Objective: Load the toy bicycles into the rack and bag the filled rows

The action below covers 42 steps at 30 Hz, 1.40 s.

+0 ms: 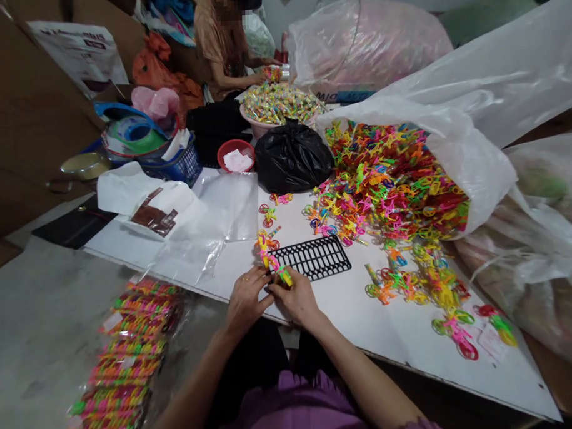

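Note:
My right hand is closed on a small yellow, pink and green plastic toy bicycle at the left end of a black slotted rack. Close beside it, my left hand has its fingers bent together at the rack's near left corner; what they pinch is hidden. Another yellow-and-pink toy stands at that same end of the rack, just beyond my fingers. The rack lies flat on the white tabletop, near its front edge.
Toy bicycles spill from a big clear plastic bag at the right. Behind the rack sits a black plastic bag. Clear sheets lie left. Packed toys are below, left of the table. A person works beyond a full basin.

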### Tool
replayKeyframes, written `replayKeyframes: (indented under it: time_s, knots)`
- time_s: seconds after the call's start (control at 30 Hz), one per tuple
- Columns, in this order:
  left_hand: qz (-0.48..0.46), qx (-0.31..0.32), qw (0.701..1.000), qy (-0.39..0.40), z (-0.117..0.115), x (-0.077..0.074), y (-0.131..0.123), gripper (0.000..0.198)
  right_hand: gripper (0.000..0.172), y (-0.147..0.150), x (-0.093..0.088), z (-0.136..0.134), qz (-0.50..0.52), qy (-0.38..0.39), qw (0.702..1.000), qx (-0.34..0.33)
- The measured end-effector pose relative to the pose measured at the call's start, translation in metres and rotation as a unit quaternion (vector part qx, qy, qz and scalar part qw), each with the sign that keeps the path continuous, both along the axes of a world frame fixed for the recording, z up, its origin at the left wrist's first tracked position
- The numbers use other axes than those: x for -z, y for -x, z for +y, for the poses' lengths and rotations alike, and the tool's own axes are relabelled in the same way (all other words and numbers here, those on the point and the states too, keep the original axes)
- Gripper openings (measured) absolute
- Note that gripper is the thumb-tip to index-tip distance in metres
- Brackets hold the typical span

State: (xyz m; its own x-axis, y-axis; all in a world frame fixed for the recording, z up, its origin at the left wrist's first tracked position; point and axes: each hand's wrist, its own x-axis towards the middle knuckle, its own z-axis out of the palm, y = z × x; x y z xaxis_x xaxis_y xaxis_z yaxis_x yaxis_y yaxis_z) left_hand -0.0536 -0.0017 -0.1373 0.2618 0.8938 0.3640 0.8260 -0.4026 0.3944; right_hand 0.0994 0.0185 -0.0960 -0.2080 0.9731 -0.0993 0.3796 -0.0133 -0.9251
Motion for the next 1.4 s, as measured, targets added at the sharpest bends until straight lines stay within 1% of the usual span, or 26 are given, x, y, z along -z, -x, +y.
replayKeyframes:
  time_s: [0.13, 0.2, 0.27, 0.37, 0.47, 0.6, 0.73, 0.8, 0.93, 1.03, 1.1, 1.17, 1.23, 1.3, 1.33, 1.37, 1.4]
  knots:
    - [0.005, -0.011, 1.000, -0.003, -0.001, 0.000, 0.000, 0.035, 0.006, 0.006, 0.005, 0.000, -0.120, -0.075, 0.990, -0.006]
    - [0.005, -0.006, 1.000, 0.003, -0.001, 0.000, 0.001, 0.035, 0.008, 0.005, 0.004, -0.002, -0.163, -0.091, 0.982, -0.015]
    - [0.006, 0.006, 1.000, 0.019, -0.001, -0.001, 0.002, 0.034, 0.012, 0.001, 0.001, -0.004, -0.189, -0.090, 0.977, -0.031]
    - [0.000, 0.015, 0.999, 0.037, 0.001, -0.002, 0.004, 0.033, 0.016, -0.004, -0.005, -0.005, -0.211, -0.074, 0.973, -0.054]
    - [-0.006, 0.015, 0.999, 0.046, 0.003, -0.002, 0.004, 0.032, 0.016, -0.007, -0.009, 0.001, -0.212, -0.066, 0.973, -0.068]
    - [-0.014, 0.023, 0.998, 0.065, 0.005, -0.003, 0.004, 0.032, 0.013, -0.004, -0.005, 0.006, -0.185, -0.080, 0.976, -0.080]
    - [-0.038, 0.037, 0.995, 0.084, 0.007, -0.008, 0.005, 0.035, 0.010, -0.004, 0.000, 0.002, -0.206, -0.102, 0.967, -0.110]
    - [-0.047, 0.048, 0.994, 0.081, 0.009, -0.010, 0.005, 0.035, 0.010, -0.004, 0.000, 0.002, -0.228, -0.105, 0.960, -0.122]
    - [-0.044, 0.055, 0.996, 0.058, 0.014, -0.008, 0.006, 0.028, 0.010, -0.001, -0.005, 0.005, -0.276, -0.111, 0.945, -0.137]
    - [-0.033, 0.058, 0.996, 0.053, 0.016, -0.008, 0.010, 0.033, 0.010, 0.002, -0.007, 0.004, -0.291, -0.108, 0.939, -0.148]
    - [-0.024, 0.083, 0.993, 0.079, 0.013, -0.014, 0.017, 0.038, 0.012, 0.003, -0.006, -0.001, -0.296, -0.110, 0.938, -0.143]
    - [-0.044, 0.085, 0.989, 0.117, 0.006, -0.026, 0.027, 0.044, 0.013, 0.004, -0.003, -0.007, -0.295, -0.120, 0.937, -0.144]
    - [-0.125, 0.050, 0.977, 0.165, -0.002, -0.041, 0.036, 0.050, 0.012, 0.005, -0.002, -0.011, -0.289, -0.130, 0.936, -0.157]
    - [-0.243, 0.005, 0.948, 0.207, -0.006, -0.056, 0.037, 0.055, 0.013, 0.009, -0.004, -0.013, -0.294, -0.128, 0.933, -0.166]
    - [-0.291, -0.019, 0.930, 0.222, -0.005, -0.062, 0.034, 0.057, 0.014, 0.011, -0.006, -0.013, -0.303, -0.122, 0.930, -0.169]
    - [-0.320, -0.047, 0.919, 0.227, -0.003, -0.066, 0.029, 0.060, 0.017, 0.015, -0.008, -0.013, -0.315, -0.115, 0.926, -0.172]
    - [-0.325, -0.079, 0.916, 0.222, 0.001, -0.069, 0.022, 0.062, 0.020, 0.020, -0.010, -0.013, -0.326, -0.110, 0.923, -0.174]
